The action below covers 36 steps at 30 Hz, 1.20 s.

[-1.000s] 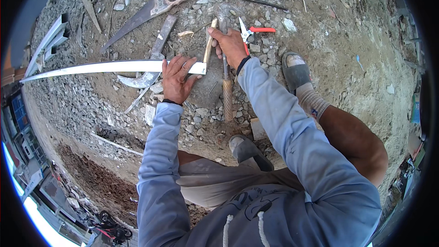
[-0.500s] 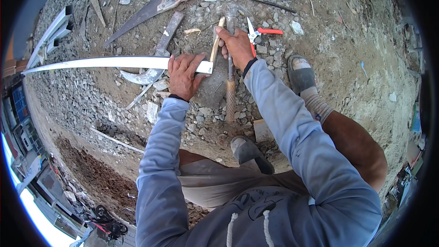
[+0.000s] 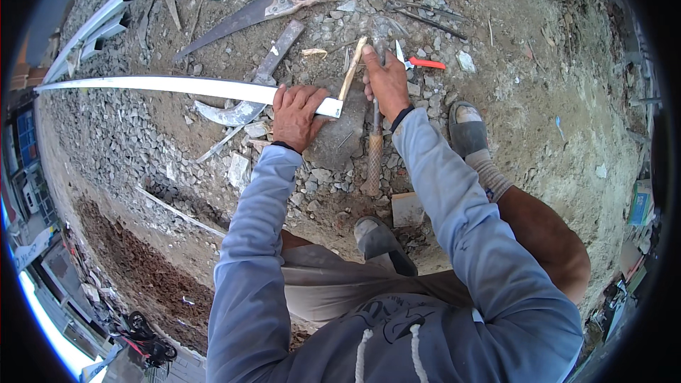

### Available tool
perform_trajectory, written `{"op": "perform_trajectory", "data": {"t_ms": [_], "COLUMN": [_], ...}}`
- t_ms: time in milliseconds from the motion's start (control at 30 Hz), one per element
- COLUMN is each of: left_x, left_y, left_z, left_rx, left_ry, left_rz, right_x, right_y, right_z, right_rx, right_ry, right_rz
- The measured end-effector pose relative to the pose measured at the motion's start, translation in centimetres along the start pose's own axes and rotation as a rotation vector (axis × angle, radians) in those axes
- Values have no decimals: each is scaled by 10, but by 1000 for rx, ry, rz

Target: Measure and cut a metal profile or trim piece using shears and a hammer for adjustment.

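Note:
My left hand [image 3: 296, 117] is closed over a long white metal strip [image 3: 188, 85], close to its right end. Between the fingers and thumb of my right hand [image 3: 387, 85] is the upper part of a thin wooden stick [image 3: 352, 71]. The stick slants down to the strip's right end; whether it sits inside or against it, I cannot tell. Under my right hand lies a hammer with a textured tan grip [image 3: 374, 163], its shaft partly hidden. Red-handled pruning shears [image 3: 425, 64] lie just right of that hand. A curved-blade tool [image 3: 225, 113] passes beneath the strip.
A handsaw [image 3: 284, 1] lies at the far side, with long dark pincers [image 3: 433, 20] to its right. More white metal profiles [image 3: 92, 32] are at the far left. Stones and gravel cover the ground. A pale block [image 3: 408, 210] lies near my sandalled feet.
The view has shifted slightly, so the scene sits farther right and lower. The wooden stick leans a little more to the right. Both hands keep their holds.

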State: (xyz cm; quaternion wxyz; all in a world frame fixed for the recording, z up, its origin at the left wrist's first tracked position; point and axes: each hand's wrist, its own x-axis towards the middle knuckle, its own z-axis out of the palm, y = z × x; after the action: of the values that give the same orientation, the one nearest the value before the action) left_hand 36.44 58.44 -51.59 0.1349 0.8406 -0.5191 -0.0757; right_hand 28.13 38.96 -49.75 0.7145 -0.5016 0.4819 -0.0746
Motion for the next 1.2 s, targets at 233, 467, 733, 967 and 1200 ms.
{"op": "perform_trajectory", "data": {"t_ms": [233, 467, 733, 967, 1200], "left_x": [-1, 0, -3, 3, -4], "left_y": [-5, -8, -10, -3, -9], "left_z": [-5, 1, -3, -1, -1], "left_rx": [-60, -56, -95, -81, -88], "left_ry": [8, 9, 25, 40, 48], "left_rz": [-10, 13, 15, 32, 31], "right_x": [-97, -129, -168, -106, -144], "right_y": [-5, 34, 10, 44, 35], "right_z": [-48, -52, -61, -33, -49], "right_rx": [-148, -683, -577, -904, -713], "right_ry": [-160, -228, -296, -196, -79], "right_rz": [-337, -504, -749, -678, -733]}}
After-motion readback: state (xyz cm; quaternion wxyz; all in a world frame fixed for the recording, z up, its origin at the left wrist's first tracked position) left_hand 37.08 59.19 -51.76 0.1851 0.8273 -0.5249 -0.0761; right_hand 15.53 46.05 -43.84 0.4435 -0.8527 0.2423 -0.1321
